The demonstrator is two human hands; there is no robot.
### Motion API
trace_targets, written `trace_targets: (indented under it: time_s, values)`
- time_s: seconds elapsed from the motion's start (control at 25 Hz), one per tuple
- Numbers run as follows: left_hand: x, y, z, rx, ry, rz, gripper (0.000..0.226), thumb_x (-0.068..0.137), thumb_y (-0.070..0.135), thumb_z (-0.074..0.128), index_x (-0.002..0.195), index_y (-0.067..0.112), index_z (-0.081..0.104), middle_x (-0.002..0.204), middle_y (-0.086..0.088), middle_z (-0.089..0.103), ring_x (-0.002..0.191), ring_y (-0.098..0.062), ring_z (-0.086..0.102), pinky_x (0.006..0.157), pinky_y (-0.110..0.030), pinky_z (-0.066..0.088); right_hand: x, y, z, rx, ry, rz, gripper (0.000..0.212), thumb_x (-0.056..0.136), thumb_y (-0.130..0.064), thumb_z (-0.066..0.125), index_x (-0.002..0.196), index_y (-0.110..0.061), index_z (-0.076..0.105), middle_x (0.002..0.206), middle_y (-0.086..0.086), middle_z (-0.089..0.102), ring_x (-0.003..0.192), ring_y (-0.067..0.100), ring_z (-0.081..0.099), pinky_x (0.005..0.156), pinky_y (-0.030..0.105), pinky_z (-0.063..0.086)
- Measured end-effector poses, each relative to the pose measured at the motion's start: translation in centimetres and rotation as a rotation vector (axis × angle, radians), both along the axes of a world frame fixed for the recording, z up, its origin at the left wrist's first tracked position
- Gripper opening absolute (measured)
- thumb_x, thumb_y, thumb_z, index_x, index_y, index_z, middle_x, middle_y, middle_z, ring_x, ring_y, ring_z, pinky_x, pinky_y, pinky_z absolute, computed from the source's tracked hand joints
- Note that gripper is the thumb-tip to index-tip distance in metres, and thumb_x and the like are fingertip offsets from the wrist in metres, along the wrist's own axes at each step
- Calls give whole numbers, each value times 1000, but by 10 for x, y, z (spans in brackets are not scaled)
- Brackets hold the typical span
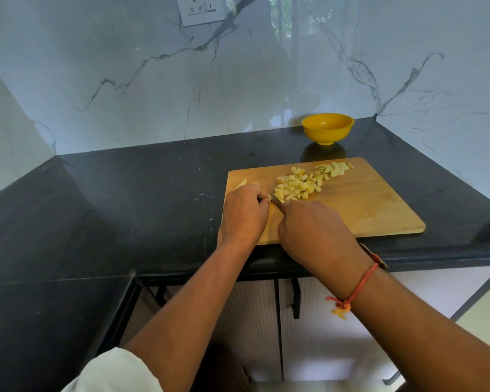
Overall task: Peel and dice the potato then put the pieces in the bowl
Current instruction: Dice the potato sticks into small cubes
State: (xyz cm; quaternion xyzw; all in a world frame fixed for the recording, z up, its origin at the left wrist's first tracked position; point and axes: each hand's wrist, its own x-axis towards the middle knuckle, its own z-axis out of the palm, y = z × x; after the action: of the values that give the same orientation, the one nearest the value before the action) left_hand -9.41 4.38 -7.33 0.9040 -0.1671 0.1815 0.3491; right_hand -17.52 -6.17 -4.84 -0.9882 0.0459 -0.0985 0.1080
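Observation:
On the wooden cutting board (365,205) lies a spread of several pale yellow potato dice (300,185), running from the board's middle to its far right corner. My left hand (245,213) holds down a remaining potato piece (242,183) at the board's left edge, mostly hidden under the fingers. My right hand (314,233) grips a knife (276,200); only a short part of the blade shows between the two hands. The yellow bowl (327,128) stands beyond the board against the wall, and no pieces show inside it.
The black counter (125,207) runs in an L shape, with the marble wall behind and on both sides. Its front edge is just below the board, with cabinet doors (309,321) beneath. A wall socket (200,9) sits high on the wall.

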Motion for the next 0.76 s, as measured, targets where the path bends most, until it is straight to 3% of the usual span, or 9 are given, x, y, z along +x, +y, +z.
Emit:
trace_targets:
  time_s: [0.12, 0.24, 0.32, 0.52, 0.64, 0.76]
  values:
    - [1, -1, -2, 4, -15, 3, 15, 95, 15, 62, 86, 17, 74, 84, 6, 70, 76, -7, 63, 71, -27, 55, -13, -2, 5, -21, 3, -11, 28, 101, -20, 47, 125, -25, 61, 78, -5, 47, 76, 17, 54, 65, 30, 44]
    - [3, -1, -3, 28, -21, 12, 16, 96, 15, 60, 85, 18, 71, 83, 7, 67, 76, -8, 61, 69, -27, 54, -26, -8, 9, -55, 1, -11, 38, 101, -18, 43, 134, -34, 53, 90, -1, 50, 89, 23, 61, 66, 33, 43]
    - [4, -1, -4, 39, -23, 20, 16, 97, 17, 60, 85, 20, 70, 84, 8, 66, 77, -7, 61, 70, -28, 55, -30, -13, 10, -61, -19, -18, 43, 102, -19, 43, 139, -39, 47, 94, -2, 46, 88, 22, 59, 67, 33, 47]
    - [4, -2, -5, 41, -18, 23, 19, 99, 18, 57, 92, 19, 74, 91, 5, 69, 83, -9, 61, 74, -30, 53, -29, -24, 7, -6, -117, -58, 42, 102, -28, 43, 142, -41, 48, 112, -1, 63, 96, 21, 63, 75, 36, 56]
    - [3, -1, -4, 75, -26, 12, 17, 98, 25, 59, 95, 21, 75, 91, 7, 71, 83, -7, 62, 78, -32, 55, -13, -32, 7, 78, -199, -70, 41, 100, -31, 45, 139, -39, 55, 101, 1, 68, 86, 20, 63, 66, 33, 53]
    - [1, 0, 3, 76, 10, -60, 22, 88, 37, 73, 103, 20, 76, 94, 8, 72, 83, -5, 62, 77, -24, 53, 12, -42, 5, 220, -253, -80, 41, 98, -28, 48, 137, -33, 59, 95, 4, 72, 79, 21, 64, 62, 33, 53]
